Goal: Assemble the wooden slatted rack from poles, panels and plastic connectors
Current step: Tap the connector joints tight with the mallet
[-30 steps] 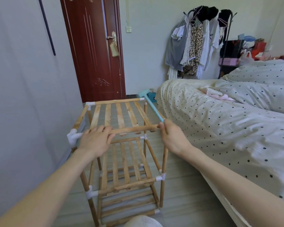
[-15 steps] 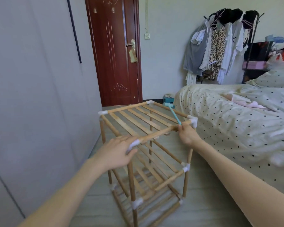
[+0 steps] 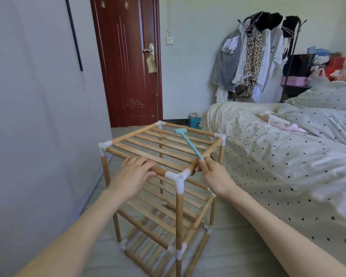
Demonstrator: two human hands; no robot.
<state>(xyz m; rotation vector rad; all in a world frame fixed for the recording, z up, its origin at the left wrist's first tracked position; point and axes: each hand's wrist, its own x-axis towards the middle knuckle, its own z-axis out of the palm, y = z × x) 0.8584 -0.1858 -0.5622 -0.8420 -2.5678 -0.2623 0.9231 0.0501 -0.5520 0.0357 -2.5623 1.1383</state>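
since the earlier frames the wooden rack (image 3: 164, 176) has been turned, so that one corner is now pointed toward the viewer, where before a long side was faced. the rack is seen upright on the grey floor (image 3: 238, 246), between the pale wall (image 3: 38, 116) on the left and the bed (image 3: 278, 156) with a dotted cover on the right, just beside the bed. three slatted shelves are counted, and white plastic connectors are fitted at the corners; the near top connector (image 3: 178, 176) is placed between the two hands. the left hand (image 3: 132, 172) is laid on the near left top pole (image 3: 136, 159), with the fingers together and bent over the pole. the right hand (image 3: 214, 174) is kept just right of the near connector, and the handle end of a small turquoise hammer (image 3: 188, 141) is pinched in its curled fingers. the hammer is slanted away over the top shelf, with its head toward the far side; whether the slats are touched by the head cannot be told. at the far side a dark red door (image 3: 128, 62) is closed, and a coat rack (image 3: 258, 56) full of clothes is stood at the far right wall.
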